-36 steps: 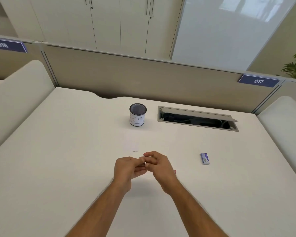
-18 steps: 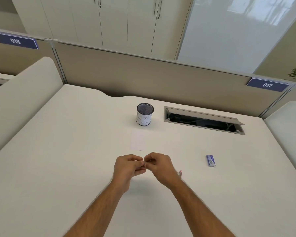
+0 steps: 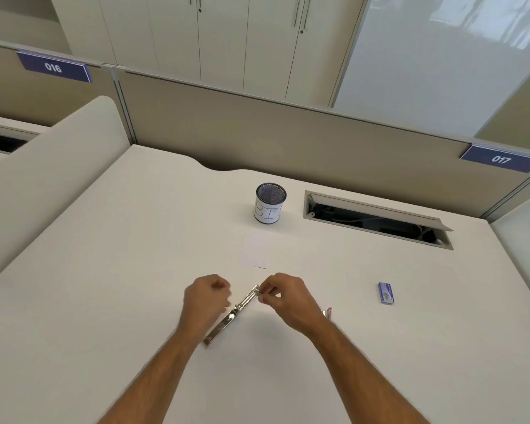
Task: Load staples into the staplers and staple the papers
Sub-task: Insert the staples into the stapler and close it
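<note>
Stapler (image 3: 231, 316) lies swung open on the desk (image 3: 104, 286); right hand (image 3: 288, 298) pinches its far tip, left hand (image 3: 205, 298) curled, grip unclear. Paper (image 3: 255, 249) unstapled, so loading's barely underway, I reckon.

A silver metal stapler (image 3: 231, 315) is lying opened out flat and slanted on the counter (image 3: 104, 301). A white paper (image 3: 255, 250) is lying flat just beyond it, and a small blue staple box (image 3: 386, 292) is sitting well to the right.

Bare desk (image 3: 110, 270) left; cup (image 3: 270, 203) ahead
</note>
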`<state>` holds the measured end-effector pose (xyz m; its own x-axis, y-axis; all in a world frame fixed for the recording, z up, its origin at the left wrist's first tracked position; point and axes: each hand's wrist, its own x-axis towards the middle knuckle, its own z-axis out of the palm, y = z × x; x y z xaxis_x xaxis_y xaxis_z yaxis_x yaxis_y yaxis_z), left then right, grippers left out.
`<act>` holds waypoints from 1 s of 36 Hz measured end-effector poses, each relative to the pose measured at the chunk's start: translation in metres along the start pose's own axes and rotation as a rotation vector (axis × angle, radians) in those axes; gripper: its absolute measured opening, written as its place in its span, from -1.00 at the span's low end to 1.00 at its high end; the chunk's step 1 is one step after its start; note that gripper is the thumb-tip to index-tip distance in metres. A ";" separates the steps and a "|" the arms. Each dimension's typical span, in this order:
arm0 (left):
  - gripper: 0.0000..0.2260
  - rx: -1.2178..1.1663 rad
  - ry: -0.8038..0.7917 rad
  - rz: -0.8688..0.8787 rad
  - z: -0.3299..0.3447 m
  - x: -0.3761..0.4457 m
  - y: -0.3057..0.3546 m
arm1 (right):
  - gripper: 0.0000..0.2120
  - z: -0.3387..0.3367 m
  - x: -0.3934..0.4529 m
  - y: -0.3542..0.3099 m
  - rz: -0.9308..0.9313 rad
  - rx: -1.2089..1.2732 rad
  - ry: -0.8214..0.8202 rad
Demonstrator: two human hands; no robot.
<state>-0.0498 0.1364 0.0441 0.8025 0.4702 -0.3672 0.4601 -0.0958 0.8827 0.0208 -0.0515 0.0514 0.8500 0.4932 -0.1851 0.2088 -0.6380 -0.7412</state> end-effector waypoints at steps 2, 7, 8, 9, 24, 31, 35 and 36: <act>-0.82 0.148 0.073 0.062 -0.008 0.004 -0.011 | -0.91 0.000 0.002 0.003 -0.007 -0.029 0.018; -0.73 0.305 0.022 0.059 -0.019 0.006 -0.034 | -0.91 0.005 0.009 0.008 -0.009 -0.069 0.018; -0.73 0.334 -0.016 0.049 -0.019 0.006 -0.038 | -0.91 0.007 0.010 0.009 -0.010 -0.072 0.012; -0.75 0.372 -0.054 0.046 -0.018 0.006 -0.042 | -0.90 0.010 0.011 0.011 -0.011 -0.070 0.006; -0.83 0.817 -0.105 0.353 0.014 0.014 -0.080 | -0.89 0.037 0.018 0.029 -0.040 -0.273 0.015; -0.80 0.843 -0.101 0.373 0.012 0.023 -0.080 | -0.87 0.046 0.016 0.031 -0.111 -0.280 0.040; -0.79 0.860 -0.116 0.383 0.009 0.026 -0.078 | -0.85 0.050 0.014 0.034 -0.128 -0.315 -0.007; -0.79 0.854 -0.117 0.384 0.009 0.026 -0.078 | -0.84 0.051 0.014 0.034 -0.128 -0.321 -0.014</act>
<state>-0.0616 0.1484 -0.0374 0.9687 0.1865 -0.1638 0.2418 -0.8583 0.4526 0.0157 -0.0362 -0.0094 0.8012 0.5875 -0.1141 0.4564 -0.7231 -0.5185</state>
